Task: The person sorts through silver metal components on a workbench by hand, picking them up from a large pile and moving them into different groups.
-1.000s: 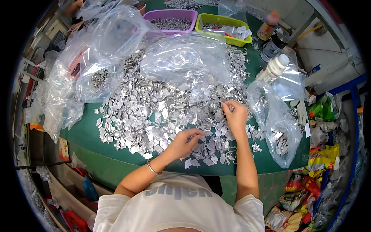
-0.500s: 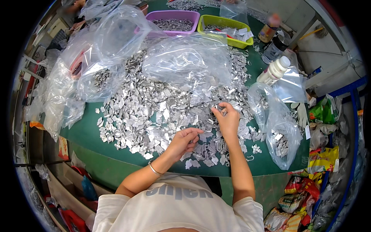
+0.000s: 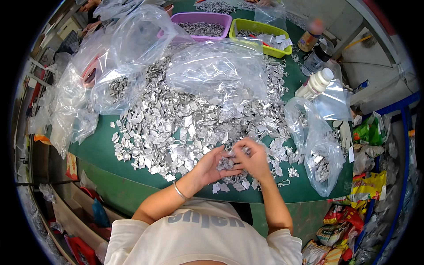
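Observation:
My left hand (image 3: pixel 207 168) is turned palm up with its fingers curved, and small silver metal pieces (image 3: pixel 225 164) lie in it. My right hand (image 3: pixel 255 162) is right beside it, fingers bent in a pinch over the left fingertips. A small silver metal piece (image 3: pixel 245 151) shows at the right fingers, smeared by motion, so its exact shape is unclear. Under and beyond both hands spreads a heap of flat silver metal pieces (image 3: pixel 176 119), some with hooks or rings, on the green table (image 3: pixel 99 143). A bracelet (image 3: pixel 179 191) circles my left wrist.
Clear plastic bags (image 3: pixel 216 70) cover the heap's far part; another bag with pieces (image 3: pixel 324 165) lies at right. Purple (image 3: pixel 227 20) and yellow-green (image 3: pixel 282 53) baskets stand at the back. A white bottle (image 3: pixel 316 84) and a dark-lidded jar (image 3: pixel 316 57) stand at right.
My right hand has come back from the heap toward me and now meets the left hand. My left hand has turned palm up and opened out, showing the metal pieces in it.

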Action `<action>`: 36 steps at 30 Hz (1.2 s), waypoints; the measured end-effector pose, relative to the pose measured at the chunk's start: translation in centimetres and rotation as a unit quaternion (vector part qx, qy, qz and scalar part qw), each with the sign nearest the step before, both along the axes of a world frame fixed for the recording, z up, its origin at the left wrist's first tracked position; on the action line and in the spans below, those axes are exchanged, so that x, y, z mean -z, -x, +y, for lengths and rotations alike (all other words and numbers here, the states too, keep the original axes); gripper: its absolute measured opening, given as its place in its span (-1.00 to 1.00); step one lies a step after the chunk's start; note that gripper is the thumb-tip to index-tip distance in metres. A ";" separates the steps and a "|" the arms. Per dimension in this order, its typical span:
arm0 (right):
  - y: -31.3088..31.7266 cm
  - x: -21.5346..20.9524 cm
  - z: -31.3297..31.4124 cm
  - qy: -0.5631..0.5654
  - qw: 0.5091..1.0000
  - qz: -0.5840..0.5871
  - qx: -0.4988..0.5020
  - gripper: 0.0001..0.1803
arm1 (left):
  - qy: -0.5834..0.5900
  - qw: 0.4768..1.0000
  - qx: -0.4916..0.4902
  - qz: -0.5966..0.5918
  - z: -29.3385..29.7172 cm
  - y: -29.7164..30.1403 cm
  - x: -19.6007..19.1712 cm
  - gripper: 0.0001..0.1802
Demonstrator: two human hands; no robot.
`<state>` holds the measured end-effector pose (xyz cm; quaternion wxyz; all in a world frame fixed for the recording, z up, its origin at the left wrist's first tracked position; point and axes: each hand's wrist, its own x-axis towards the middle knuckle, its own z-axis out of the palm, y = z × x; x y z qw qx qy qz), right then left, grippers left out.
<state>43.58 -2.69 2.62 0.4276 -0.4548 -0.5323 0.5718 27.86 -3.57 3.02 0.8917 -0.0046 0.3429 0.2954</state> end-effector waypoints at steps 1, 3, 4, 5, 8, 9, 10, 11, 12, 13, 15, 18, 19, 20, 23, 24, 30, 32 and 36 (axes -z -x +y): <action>0.5 -0.6 -0.3 -0.054 0.996 -0.054 -0.055 -0.86 | -0.009 0.998 -0.004 -0.066 -0.1 0.2 1.2 -0.63; 1.5 -2.6 -0.7 -0.161 0.960 -0.157 -0.166 -0.83 | -0.029 0.980 -0.015 -0.195 -0.4 1.0 3.6 -0.60; 1.8 -2.6 -0.8 -0.205 0.951 -0.170 -0.159 -0.83 | -0.025 0.987 -0.022 -0.156 -0.5 0.9 3.6 -0.61; 1.9 -2.6 -0.9 -0.248 0.939 -0.182 -0.150 -0.82 | -0.022 0.992 -0.028 -0.118 -0.4 0.4 2.1 -0.62; 1.0 -2.4 -0.2 -0.239 0.950 -0.129 -0.152 -0.82 | -0.002 0.998 -0.051 -0.028 -0.4 0.0 1.3 -0.66; 0.5 -2.5 0.2 -0.192 0.965 -0.098 -0.149 -0.83 | 0.008 0.998 -0.060 -0.002 -0.5 0.0 1.4 -0.68; -0.1 -2.6 0.8 -0.145 0.976 -0.067 -0.146 -0.83 | 0.009 0.998 -0.065 -0.011 -0.7 0.1 1.6 -0.69; -1.3 -1.1 1.8 -0.178 0.974 -0.089 -0.110 -0.77 | 0.008 0.998 -0.063 -0.021 -0.7 0.0 1.8 -0.70; -0.9 -0.9 2.8 -0.233 0.959 -0.158 -0.034 -0.75 | 0.009 0.997 -0.065 -0.036 -0.8 0.3 2.4 -0.70; -0.4 -1.0 4.0 -0.284 0.931 -0.224 0.043 -0.73 | -0.019 0.993 -0.057 -0.098 -1.0 0.6 3.3 -0.71; -0.4 -0.2 5.0 -0.336 0.874 -0.328 0.127 -0.69 | -0.056 0.998 -0.019 -0.014 -1.0 0.2 1.7 -0.70; -0.4 1.2 5.5 -0.350 0.822 -0.425 0.143 -0.68 | -0.109 0.993 0.000 0.032 -1.0 0.2 1.2 -0.70; -0.4 1.4 5.4 -0.355 0.815 -0.432 0.152 -0.68 | -0.127 0.991 0.001 0.035 -0.9 0.3 1.2 -0.70; -0.5 1.7 5.3 -0.359 0.809 -0.439 0.158 -0.69 | -0.116 0.992 -0.013 0.049 -0.8 0.6 1.2 -0.70; -1.3 1.9 4.6 -0.372 0.785 -0.466 0.168 -0.72 | -0.086 0.993 -0.053 0.059 -0.3 1.5 1.5 -0.66; -1.5 1.9 4.4 -0.362 0.785 -0.470 0.180 -0.73 | -0.075 0.994 -0.062 0.046 -0.3 1.7 1.5 -0.65; -1.4 1.5 4.7 -0.346 0.799 -0.444 0.212 -0.73 | -0.080 0.992 -0.059 0.080 -0.6 1.6 1.2 -0.67; 0.1 0.8 4.7 -0.339 0.798 -0.465 0.177 -0.71 | -0.090 0.990 -0.053 0.099 -0.6 1.4 0.6 -0.71; -0.2 1.1 4.7 -0.284 0.777 -0.543 0.143 -0.67 | -0.102 0.988 -0.055 0.104 -0.8 1.5 0.3 -0.73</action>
